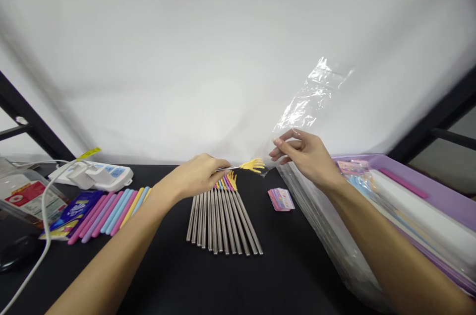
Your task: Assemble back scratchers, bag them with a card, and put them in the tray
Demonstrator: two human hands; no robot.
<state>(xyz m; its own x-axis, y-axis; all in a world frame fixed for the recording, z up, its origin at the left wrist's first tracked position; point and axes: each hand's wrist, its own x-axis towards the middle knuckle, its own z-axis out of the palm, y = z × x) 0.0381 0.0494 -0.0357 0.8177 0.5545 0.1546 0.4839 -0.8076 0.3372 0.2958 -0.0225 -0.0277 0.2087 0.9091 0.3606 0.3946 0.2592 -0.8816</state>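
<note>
My left hand (203, 174) is closed around a metal rod tipped with a yellow hand-shaped back scratcher head (253, 165). That head points right, at the lower end of a clear plastic bag (303, 106). My right hand (303, 156) pinches the bag between thumb and fingers, and the bag slants up and away to the right. Below my left hand, several metal back scratchers (223, 220) lie fanned side by side, their coloured hand-shaped heads partly hidden. A small stack of pink and purple cards (281, 199) lies on the black table (290, 265) below my right hand.
Several coloured tubes (115, 208) and a blue packet (80, 213) lie at left, near a white power strip (111, 176) with a cable. A pile of clear bags (323, 230) lies beside a purple bin (394, 168) at right. A white wall (208, 57) stands behind.
</note>
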